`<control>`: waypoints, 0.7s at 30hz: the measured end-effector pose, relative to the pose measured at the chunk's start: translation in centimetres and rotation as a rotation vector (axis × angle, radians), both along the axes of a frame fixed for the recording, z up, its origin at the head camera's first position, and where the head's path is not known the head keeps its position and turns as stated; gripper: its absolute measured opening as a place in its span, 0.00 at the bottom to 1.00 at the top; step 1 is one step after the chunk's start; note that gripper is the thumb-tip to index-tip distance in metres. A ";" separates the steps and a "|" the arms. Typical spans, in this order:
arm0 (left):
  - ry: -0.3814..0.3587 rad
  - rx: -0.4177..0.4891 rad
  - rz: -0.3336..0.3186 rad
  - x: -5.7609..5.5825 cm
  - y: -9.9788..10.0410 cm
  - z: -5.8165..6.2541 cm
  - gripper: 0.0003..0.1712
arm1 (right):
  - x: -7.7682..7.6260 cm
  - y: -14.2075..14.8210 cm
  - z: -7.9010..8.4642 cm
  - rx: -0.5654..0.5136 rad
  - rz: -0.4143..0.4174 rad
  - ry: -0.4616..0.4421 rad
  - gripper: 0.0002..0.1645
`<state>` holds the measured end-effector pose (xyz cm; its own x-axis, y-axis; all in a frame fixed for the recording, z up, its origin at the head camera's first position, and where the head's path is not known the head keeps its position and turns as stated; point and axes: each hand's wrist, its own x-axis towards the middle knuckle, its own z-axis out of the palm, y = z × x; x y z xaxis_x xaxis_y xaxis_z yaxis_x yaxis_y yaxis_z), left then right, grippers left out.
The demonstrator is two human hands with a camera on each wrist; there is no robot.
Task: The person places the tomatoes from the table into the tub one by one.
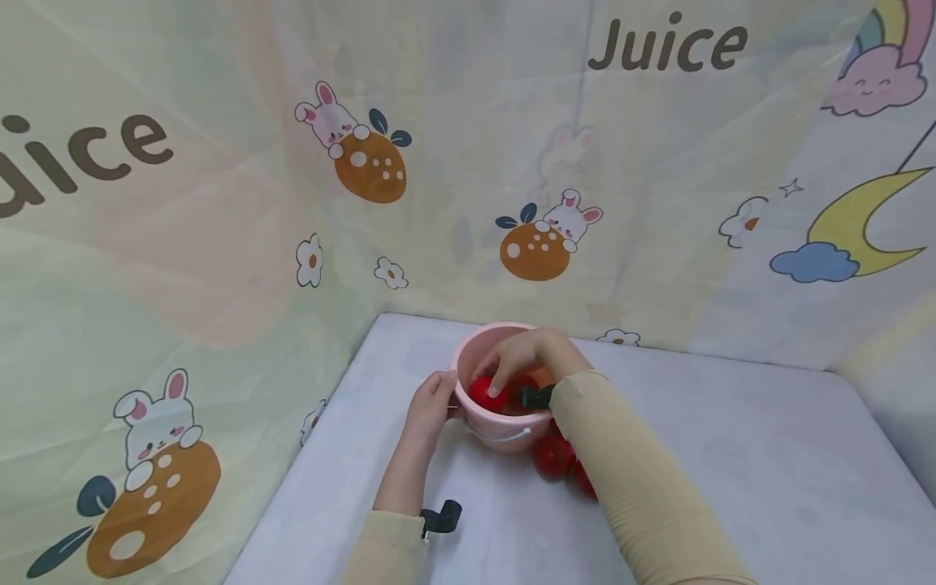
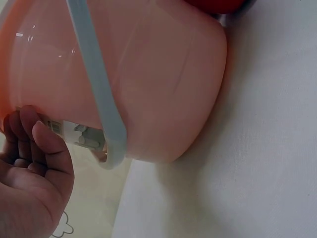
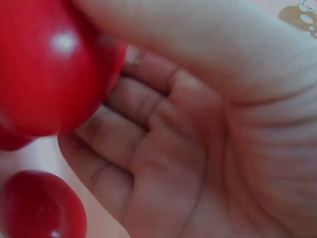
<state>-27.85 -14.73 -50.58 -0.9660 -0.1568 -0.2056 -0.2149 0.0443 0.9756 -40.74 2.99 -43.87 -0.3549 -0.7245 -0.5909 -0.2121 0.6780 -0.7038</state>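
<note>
A pink bucket (image 1: 504,422) with a pale handle (image 2: 101,94) stands upright on the white table. My left hand (image 1: 431,404) grips its rim on the left side, fingers curled against the wall. Inside the bucket, my right hand (image 1: 521,355) holds a glossy red round thing (image 1: 484,393), like an apple or tomato, between thumb and fingers. Another red round thing (image 1: 522,385) lies in the bucket beside it. The right wrist view shows the held red thing (image 3: 54,69) close up, with a second red thing (image 3: 42,208) below.
Outside the bucket, at its front right, a red round thing (image 1: 553,457) rests on the table (image 1: 731,455), with another (image 1: 583,481) partly hidden by my right sleeve (image 1: 636,479). A printed cloth (image 1: 453,162) stands behind and to the left of the table.
</note>
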 end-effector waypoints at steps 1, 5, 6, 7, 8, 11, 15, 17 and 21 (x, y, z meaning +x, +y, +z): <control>-0.003 0.001 -0.002 0.0 0.0 0.0 0.28 | -0.1 -0.1 -0.1 -0.008 0.005 -0.019 0.34; -0.009 0.012 -0.010 -0.1 -0.1 0.0 0.28 | -0.3 -0.3 -0.6 -0.052 0.024 -0.084 0.36; -0.011 0.014 -0.011 -0.1 -0.1 0.0 0.28 | -0.4 -0.3 -0.7 -0.062 0.029 -0.097 0.36; -0.009 0.016 -0.012 -0.2 -0.1 0.0 0.28 | -0.4 -0.3 -0.7 -0.070 0.029 -0.110 0.36; -0.008 0.015 -0.013 -0.2 -0.1 0.0 0.28 | -0.4 -0.3 -0.8 -0.075 0.029 -0.110 0.37; -0.005 0.011 -0.013 -0.2 -0.1 0.0 0.28 | -0.4 -0.2 -0.8 -0.088 0.034 -0.105 0.35; -0.002 0.013 -0.011 -0.2 -0.1 0.0 0.29 | -0.4 -0.2 -0.7 -0.109 0.033 -0.084 0.31; 0.000 0.017 -0.010 -0.2 0.0 0.0 0.28 | -0.3 -0.1 -0.6 -0.115 0.029 -0.063 0.31; -0.005 0.021 -0.009 -0.3 -0.1 0.0 0.28 | -0.1 0.2 0.2 -0.137 -0.007 -0.006 0.32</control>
<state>-28.11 -14.83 -50.57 -0.9664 -0.1435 -0.2132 -0.2190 0.0260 0.9754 -40.82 3.20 -43.68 -0.3567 -0.7961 -0.4888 -0.2031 0.5768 -0.7912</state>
